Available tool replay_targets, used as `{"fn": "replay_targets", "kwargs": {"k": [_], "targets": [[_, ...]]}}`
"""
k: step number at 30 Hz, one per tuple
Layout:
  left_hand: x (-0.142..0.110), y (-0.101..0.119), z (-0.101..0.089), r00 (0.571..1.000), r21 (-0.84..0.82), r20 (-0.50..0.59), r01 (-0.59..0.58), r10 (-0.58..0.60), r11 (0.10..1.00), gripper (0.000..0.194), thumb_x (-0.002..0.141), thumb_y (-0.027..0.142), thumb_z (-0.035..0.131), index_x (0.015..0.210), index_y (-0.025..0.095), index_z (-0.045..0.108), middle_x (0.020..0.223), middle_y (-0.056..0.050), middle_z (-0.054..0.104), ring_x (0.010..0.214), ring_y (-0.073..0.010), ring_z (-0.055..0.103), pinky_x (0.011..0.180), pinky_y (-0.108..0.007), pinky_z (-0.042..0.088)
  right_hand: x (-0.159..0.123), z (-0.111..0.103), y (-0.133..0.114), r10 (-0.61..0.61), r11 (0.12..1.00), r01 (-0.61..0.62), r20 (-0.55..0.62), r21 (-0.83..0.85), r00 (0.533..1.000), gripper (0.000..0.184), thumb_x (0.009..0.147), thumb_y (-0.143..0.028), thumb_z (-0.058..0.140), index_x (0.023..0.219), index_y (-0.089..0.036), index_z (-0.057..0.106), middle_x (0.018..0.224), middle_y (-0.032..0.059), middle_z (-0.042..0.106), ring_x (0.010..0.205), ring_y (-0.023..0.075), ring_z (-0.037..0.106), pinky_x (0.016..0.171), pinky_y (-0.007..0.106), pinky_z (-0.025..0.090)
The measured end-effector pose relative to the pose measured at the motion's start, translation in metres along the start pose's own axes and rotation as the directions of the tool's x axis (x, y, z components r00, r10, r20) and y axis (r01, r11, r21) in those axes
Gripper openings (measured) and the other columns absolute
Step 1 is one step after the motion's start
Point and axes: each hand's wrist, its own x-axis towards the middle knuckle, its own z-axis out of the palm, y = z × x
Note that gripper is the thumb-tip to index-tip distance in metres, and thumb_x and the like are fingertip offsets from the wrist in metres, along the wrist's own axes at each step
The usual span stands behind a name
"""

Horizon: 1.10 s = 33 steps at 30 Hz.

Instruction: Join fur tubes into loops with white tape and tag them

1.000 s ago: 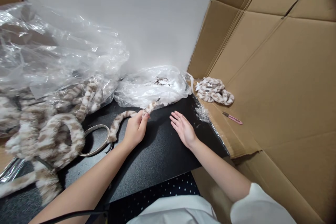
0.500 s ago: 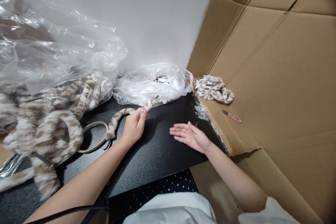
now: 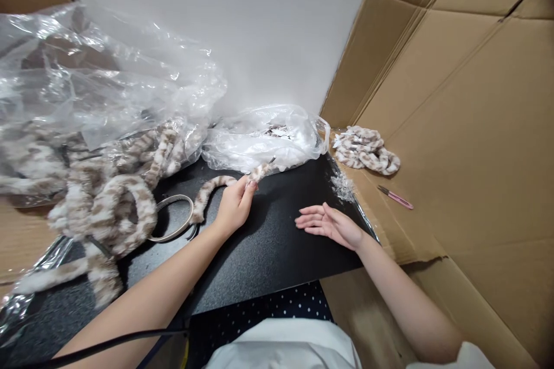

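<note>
My left hand point(image 3: 236, 203) is closed around a furry headband point(image 3: 210, 187), white with brown spots. Its curved length hangs to the left, and a thin dark tip sticks out of the end past my fingers. My right hand point(image 3: 331, 226) is held apart over the black table point(image 3: 268, 248), palm partly up, fingers stretched and holding nothing. A beige roll of tape point(image 3: 190, 216) lies left of my left wrist. Further left is a heap of similar furry pieces point(image 3: 125, 213), partly inside a large clear plastic bag point(image 3: 173, 69).
Against the grey wall lies a white plastic bag point(image 3: 259, 138) with dark bits visible through it. On the cardboard point(image 3: 402, 236) at right sit a bundle of spotted furry loops point(image 3: 367, 150) and pink thread snips point(image 3: 396, 197). Crumpled clear scraps point(image 3: 343, 185) lie at the table's right edge.
The whole view has shifted, so everything appears further right. My left hand keeps its hold on the furry piece, and my right hand stays open, turned slightly.
</note>
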Motion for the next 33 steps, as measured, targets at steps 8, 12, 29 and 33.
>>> {"fn": "replay_targets", "kwargs": {"k": [8,12,29,33], "targets": [[-0.002,0.003,0.001,0.999,0.039,0.024,-0.047,0.046,0.998,0.031,0.093,0.037,0.033,0.07,0.02,0.047,0.061,0.0,0.054,0.06,-0.0158,0.05,0.059,-0.026,0.037,0.022,0.022,-0.011,-0.402,0.846,0.296,-0.167,-0.443,0.9,0.034,0.073,-0.03,0.075,0.105,-0.024,0.069,0.113,0.0063,0.068,0.102,0.0211,0.062,0.096,0.041,0.047],[-0.006,0.009,0.003,0.989,0.068,0.106,-0.111,0.103,0.992,0.031,0.093,0.036,0.034,0.067,0.021,0.043,0.058,0.001,0.05,0.055,-0.0148,0.047,0.056,-0.026,0.034,0.051,0.059,-0.003,-0.356,0.919,0.316,-0.155,-0.235,0.922,0.045,0.073,-0.037,0.075,0.113,-0.023,0.061,0.084,0.0004,0.067,0.067,0.0135,0.062,0.068,0.03,0.053],[-0.019,0.018,-0.078,0.956,0.667,0.29,-0.172,-0.04,0.725,0.037,0.079,0.038,0.066,0.111,0.019,0.06,0.114,-0.011,0.061,0.106,-0.0309,0.053,0.083,-0.041,0.042,0.074,0.025,-0.033,-0.548,0.827,0.544,-0.426,-0.144,0.72,0.035,0.072,-0.054,0.071,0.073,-0.022,0.058,0.062,-0.0038,0.052,0.053,0.0108,0.046,0.051,0.024,0.039],[-0.048,0.0,-0.086,0.944,0.716,0.328,-0.229,-0.027,0.66,0.034,0.083,0.048,0.061,0.101,0.019,0.063,0.104,-0.009,0.062,0.099,-0.0293,0.053,0.084,-0.043,0.038,0.077,0.018,-0.03,-0.565,0.817,0.552,-0.43,-0.17,0.704,0.035,0.073,-0.055,0.07,0.072,-0.021,0.06,0.065,-0.003,0.053,0.055,0.0103,0.047,0.051,0.023,0.039]]}}
